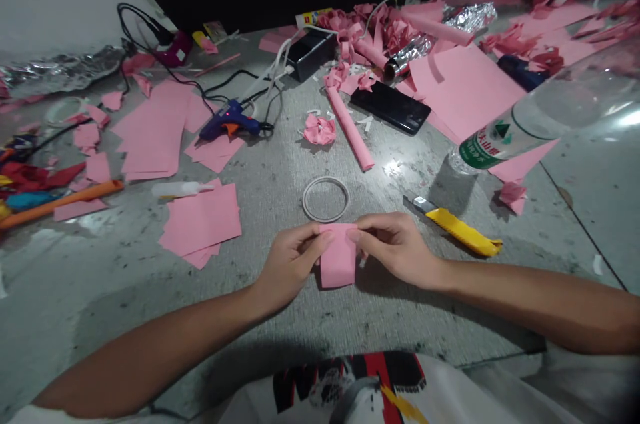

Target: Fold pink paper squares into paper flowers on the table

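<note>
Left hand [290, 261]: pinched the pink paper piece [339, 263] at its nine o'clock edge.
Right hand [395, 247]: fingers closed on its three o'clock corner.
Tape ring [325, 199]: twelve o'clock, just beyond.

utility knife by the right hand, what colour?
Yellow utility knife, silver tip, near the right hand; head view.

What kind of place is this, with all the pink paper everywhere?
Probably a craft table. Both hands hold a small pink paper piece, with a glue gun, a yellow utility knife and pink sheets lying around.

A tape ring [325, 199], yellow cutter [463, 231] and black phone [391, 106] lie about.
</note>
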The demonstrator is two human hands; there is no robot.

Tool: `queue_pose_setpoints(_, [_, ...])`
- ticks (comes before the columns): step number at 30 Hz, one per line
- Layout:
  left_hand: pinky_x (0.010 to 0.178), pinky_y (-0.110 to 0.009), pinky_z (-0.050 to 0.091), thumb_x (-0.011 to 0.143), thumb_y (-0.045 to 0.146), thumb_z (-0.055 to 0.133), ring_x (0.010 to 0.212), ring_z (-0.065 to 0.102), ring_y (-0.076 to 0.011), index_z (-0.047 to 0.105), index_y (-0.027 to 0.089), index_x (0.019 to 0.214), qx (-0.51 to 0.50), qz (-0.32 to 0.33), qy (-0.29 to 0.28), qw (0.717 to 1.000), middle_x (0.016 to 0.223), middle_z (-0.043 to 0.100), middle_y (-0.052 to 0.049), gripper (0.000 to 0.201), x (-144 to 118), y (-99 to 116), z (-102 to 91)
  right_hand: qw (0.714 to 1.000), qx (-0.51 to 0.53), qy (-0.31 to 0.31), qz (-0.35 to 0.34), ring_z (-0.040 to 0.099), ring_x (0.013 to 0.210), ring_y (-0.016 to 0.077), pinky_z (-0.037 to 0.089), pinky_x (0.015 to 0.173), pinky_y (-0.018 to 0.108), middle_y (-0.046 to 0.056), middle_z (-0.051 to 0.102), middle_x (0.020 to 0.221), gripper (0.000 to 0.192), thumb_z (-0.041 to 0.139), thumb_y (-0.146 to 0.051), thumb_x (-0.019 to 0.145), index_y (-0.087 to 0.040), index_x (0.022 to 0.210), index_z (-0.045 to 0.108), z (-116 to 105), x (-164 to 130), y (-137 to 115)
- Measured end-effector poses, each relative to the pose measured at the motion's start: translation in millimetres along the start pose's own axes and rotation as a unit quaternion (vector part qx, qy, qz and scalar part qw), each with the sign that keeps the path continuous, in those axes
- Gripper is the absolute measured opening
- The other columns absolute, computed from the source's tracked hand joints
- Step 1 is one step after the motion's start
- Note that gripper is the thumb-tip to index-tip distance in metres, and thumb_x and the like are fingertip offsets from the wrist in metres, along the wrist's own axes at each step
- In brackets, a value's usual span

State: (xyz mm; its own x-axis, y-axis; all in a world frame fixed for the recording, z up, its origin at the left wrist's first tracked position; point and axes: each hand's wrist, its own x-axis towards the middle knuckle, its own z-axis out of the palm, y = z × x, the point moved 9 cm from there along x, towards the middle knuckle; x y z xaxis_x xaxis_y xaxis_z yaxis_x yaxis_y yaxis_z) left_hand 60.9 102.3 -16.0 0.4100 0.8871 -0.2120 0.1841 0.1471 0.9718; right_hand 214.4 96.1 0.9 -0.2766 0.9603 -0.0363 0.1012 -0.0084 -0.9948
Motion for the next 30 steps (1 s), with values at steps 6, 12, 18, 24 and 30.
queue_pose_setpoints(6, [0.061,-0.024,0.039,0.100,0.043,0.060,0.066,0.051,-0.0122,0.071,0.016,0.085,0.025,0.008,0.011,1.000,0.072,0.060,0.000,0.033,-2,2,-2.1,1.000,-0.025,-0.016,-0.006,0.056,0.059,0.0118,0.041,0.057,0.024,0.000,0.064,0.063,0.037,0.064,-0.039,0.101,-0.016,0.072,0.068,1,0,-4])
queue_pose_setpoints(12, [0.064,-0.023,0.044,0.102,0.035,0.060,0.071,0.059,-0.0130,0.075,0.017,0.092,0.045,0.057,0.051,0.996,0.077,0.067,-0.001,0.026,-6,11,-7.3,0.998,-0.043,-0.031,-0.016,0.047,0.059,0.0100,0.037,0.057,0.023,-0.003,0.055,0.064,0.037,0.060,-0.037,0.103,-0.016,0.073,0.065,7,-2,-7])
queue_pose_setpoints(18, [0.059,-0.024,0.038,0.101,0.024,0.061,0.060,0.050,-0.0097,0.074,0.016,0.080,0.102,0.170,0.052,0.979,0.065,0.057,0.001,0.026,-14,28,-7.4,0.997,-0.050,-0.025,-0.053,0.031,0.056,0.0080,0.028,0.053,0.024,-0.006,0.037,0.059,0.045,0.058,-0.033,0.104,-0.016,0.063,0.052,8,-5,-11])
queue_pose_setpoints(24, [0.067,-0.027,0.047,0.090,0.023,0.076,0.075,0.062,-0.0153,0.075,0.018,0.098,0.101,0.239,0.070,0.963,0.084,0.071,-0.004,0.009,-13,48,-11.2,0.993,-0.073,-0.069,-0.064,0.033,0.055,0.0078,0.028,0.053,0.024,-0.006,0.038,0.059,0.043,0.058,-0.030,0.103,-0.016,0.063,0.051,18,-8,-11])
queue_pose_setpoints(30, [0.069,-0.026,0.048,0.092,0.016,0.071,0.073,0.063,-0.0135,0.073,0.018,0.078,0.126,0.249,0.060,0.958,0.075,0.068,-0.002,0.015,-14,59,0.7,0.985,-0.109,-0.080,-0.105,0.035,0.054,0.0081,0.030,0.053,0.023,-0.006,0.037,0.059,0.039,0.056,-0.028,0.103,-0.017,0.065,0.054,27,-9,-17])
